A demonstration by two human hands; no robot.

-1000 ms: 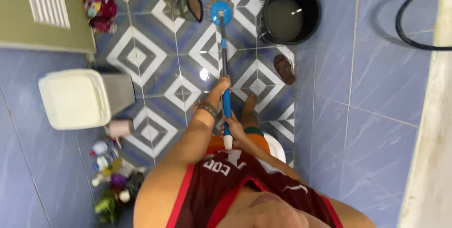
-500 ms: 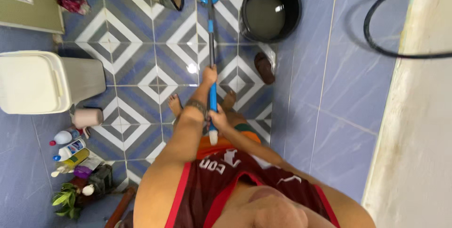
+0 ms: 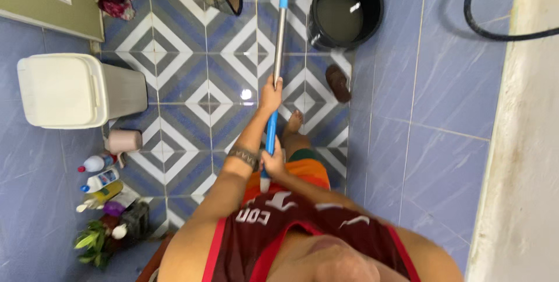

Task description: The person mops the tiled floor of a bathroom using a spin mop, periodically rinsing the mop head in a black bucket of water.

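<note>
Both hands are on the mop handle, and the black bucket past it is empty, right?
Not quite. In the head view both hands, left and right, grip the mop handle, but the black bucket holds murky water.

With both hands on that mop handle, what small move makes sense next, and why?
Probably draw the mop back toward the feet. The left hand and right hand grip the handle with the left arm stretched forward, and the mop head is out of view past the top edge, beside the bucket.
</note>
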